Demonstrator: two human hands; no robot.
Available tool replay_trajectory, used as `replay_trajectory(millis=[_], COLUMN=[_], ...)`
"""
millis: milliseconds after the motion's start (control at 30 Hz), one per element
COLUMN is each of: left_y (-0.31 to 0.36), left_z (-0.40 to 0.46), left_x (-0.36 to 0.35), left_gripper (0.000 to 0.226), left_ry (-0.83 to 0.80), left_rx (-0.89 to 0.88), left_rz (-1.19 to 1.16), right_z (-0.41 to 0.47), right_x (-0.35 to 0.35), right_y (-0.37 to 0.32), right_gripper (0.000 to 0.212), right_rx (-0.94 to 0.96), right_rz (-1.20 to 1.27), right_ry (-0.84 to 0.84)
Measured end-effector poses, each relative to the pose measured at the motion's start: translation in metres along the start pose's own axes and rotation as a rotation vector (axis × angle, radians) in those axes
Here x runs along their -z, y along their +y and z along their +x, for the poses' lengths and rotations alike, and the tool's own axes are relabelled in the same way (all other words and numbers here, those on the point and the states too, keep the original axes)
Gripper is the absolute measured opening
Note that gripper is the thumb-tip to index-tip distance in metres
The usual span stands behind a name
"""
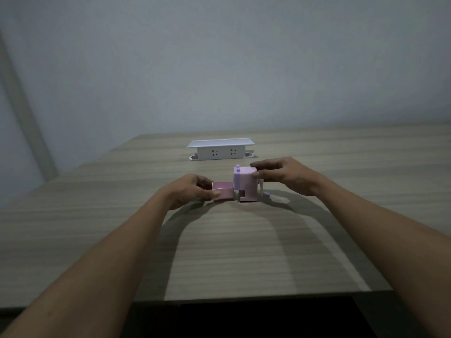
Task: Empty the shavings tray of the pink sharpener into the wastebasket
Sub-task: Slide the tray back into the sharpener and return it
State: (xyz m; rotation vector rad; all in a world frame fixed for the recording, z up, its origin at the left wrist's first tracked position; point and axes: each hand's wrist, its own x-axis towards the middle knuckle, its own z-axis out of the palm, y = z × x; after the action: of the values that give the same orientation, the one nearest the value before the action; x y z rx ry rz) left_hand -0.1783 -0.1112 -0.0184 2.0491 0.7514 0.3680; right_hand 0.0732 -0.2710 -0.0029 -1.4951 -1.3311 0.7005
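Observation:
The pink sharpener (246, 182) stands upright on the wooden table (231, 252), its crank on the right side. My right hand (280, 176) grips its top from the right. The pink shavings tray (223, 190), an open box, sits just left of the sharpener's body, pulled out of its slot. My left hand (192, 191) holds the tray by its left end, thumb on the front. What the tray holds inside is too dim to tell. No wastebasket is in view.
A white pop-up power socket box (220, 150) with two outlets stands behind the sharpener, toward the wall. The table's near edge (244, 298) runs just above a dark gap at the bottom of the view.

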Motion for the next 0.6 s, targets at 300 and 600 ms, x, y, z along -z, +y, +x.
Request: replay_trajectory(millis=[300, 600], left_y=[-0.001, 0.002], left_z=[0.001, 0.000], left_x=[-0.003, -0.020], left_gripper=[0.046, 0.045], left_ry=[0.011, 0.023], left_rx=[0.004, -0.020], left_rz=[0.007, -0.041], right_z=[-0.004, -0.007], right_x=[-0.003, -0.004], right_y=[0.012, 0.007], right_gripper=[0.046, 0.047], right_rx=[-0.008, -0.013], right_rz=[0.123, 0.131], right_ry=[0.038, 0.020])
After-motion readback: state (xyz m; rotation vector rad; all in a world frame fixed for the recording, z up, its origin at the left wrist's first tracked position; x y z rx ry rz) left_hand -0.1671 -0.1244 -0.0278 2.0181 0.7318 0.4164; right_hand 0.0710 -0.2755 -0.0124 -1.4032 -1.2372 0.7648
